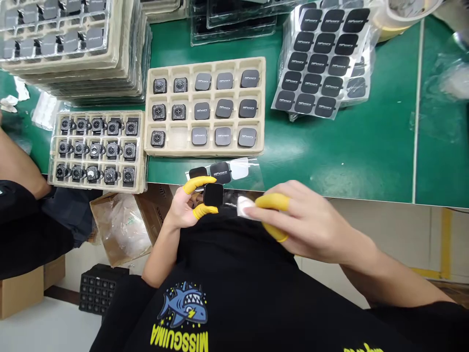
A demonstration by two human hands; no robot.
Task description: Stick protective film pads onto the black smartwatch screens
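Observation:
Between thumb and index finger, both in yellow finger cots, my left hand point(186, 205) grips a black square smartwatch body point(213, 195) by its edges, its dark screen facing up. Just to the right, my right hand point(304, 215) pinches a white wipe point(245, 207), apart from the watch. Beyond the watch, at the table's front edge, lies a clear sheet of stickers point(221, 172) with black squares. Behind it sits a beige tray point(260, 146); its left cells hold watch bodies with the sensor side up, its right cells grey squares marked HiFuture, and one front cell is bare.
A second tray point(142, 151) of watch bodies stands left, before a tall stack of filled trays point(124, 54). Sticker sheets point(311, 63) lie at the back right near a white tub point(414, 12). A co-worker's arm point(20, 164) reaches in at left. Below is an open carton point(146, 215).

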